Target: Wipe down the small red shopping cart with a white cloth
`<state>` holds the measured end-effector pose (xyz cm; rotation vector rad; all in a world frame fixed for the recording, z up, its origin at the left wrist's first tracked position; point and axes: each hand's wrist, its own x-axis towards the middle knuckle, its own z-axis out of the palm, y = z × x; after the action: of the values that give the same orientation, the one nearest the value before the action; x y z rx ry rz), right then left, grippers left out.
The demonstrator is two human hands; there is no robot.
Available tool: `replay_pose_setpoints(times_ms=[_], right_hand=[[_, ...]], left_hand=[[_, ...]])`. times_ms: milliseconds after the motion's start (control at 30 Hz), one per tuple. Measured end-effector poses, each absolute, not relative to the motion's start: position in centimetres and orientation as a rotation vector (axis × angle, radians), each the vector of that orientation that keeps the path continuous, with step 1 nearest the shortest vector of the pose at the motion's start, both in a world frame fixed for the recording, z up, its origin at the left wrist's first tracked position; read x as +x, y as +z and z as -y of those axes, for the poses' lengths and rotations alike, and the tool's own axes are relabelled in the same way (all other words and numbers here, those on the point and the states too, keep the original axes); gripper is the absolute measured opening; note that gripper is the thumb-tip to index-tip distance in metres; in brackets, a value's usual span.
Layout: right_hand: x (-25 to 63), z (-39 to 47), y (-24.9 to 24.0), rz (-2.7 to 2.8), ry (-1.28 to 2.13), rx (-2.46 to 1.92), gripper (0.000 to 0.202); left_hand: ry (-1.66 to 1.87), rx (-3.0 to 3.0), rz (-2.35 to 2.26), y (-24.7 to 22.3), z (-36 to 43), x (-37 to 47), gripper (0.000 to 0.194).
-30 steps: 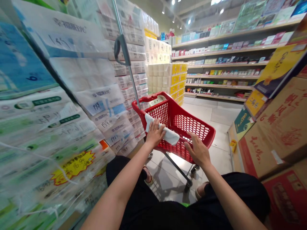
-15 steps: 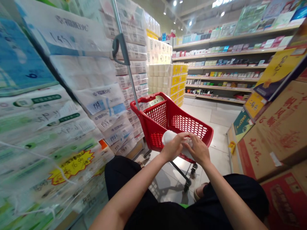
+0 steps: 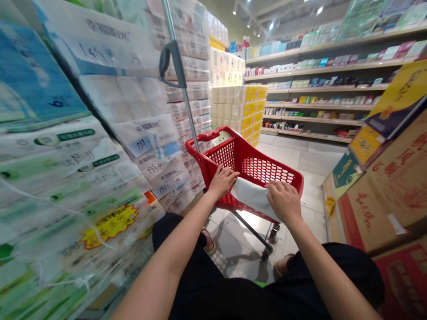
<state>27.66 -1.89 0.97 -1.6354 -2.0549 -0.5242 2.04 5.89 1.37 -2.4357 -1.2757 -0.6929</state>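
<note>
A white cloth [image 3: 253, 195] hangs spread across the near side of the red shopping cart [image 3: 208, 164], its lower part over the cart's outer wall. At the cloth's upper left corner, my left hand [image 3: 223, 181] has its fingers closed on the edge. My right hand [image 3: 285, 200] curls its fingers over the right end of the cloth. Both thumbs are mostly hidden.
Tall stacks of wrapped tissue packs [image 3: 143, 138] stand close on the left. Cardboard boxes [image 3: 376, 200] line the right. A grey metal pole [image 3: 190, 115] with a hook rises beside the cart. Stocked shelves [image 3: 313, 104] fill the back wall.
My hands were close together around the bunched white cloth. They have moved apart, left and right, and the cloth is now spread flat between them against the cart.
</note>
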Motion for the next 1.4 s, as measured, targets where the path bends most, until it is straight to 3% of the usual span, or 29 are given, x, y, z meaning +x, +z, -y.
replay_pose_setpoints(times_ms=[167, 400, 800, 1000, 1400], right_hand=[[24.1, 0.7, 0.5, 2.148, -0.498, -1.692, 0.043], [24.8, -0.9, 0.2, 2.182, -0.573, -1.687, 0.04], [36.9, 2.7, -3.5, 2.17, -0.678, -1.421, 0.038], [32.9, 2.7, -2.8, 2.104, -0.784, -1.59, 0.038], [24.5, -0.3, -0.3, 2.191, -0.677, -1.611, 0.038]], left_hand=[[-0.68, -2.442, 1.288, 1.5, -5.7, 3.0, 0.041], [-0.611, -2.458, 1.27, 1.6, -5.5, 3.0, 0.054], [-0.74, -2.525, 1.309, 2.0, -5.1, 3.4, 0.039], [-0.788, -2.529, 1.332, 2.2, -4.9, 3.6, 0.04], [-0.757, -2.524, 1.328, 2.4, -4.5, 3.3, 0.042]])
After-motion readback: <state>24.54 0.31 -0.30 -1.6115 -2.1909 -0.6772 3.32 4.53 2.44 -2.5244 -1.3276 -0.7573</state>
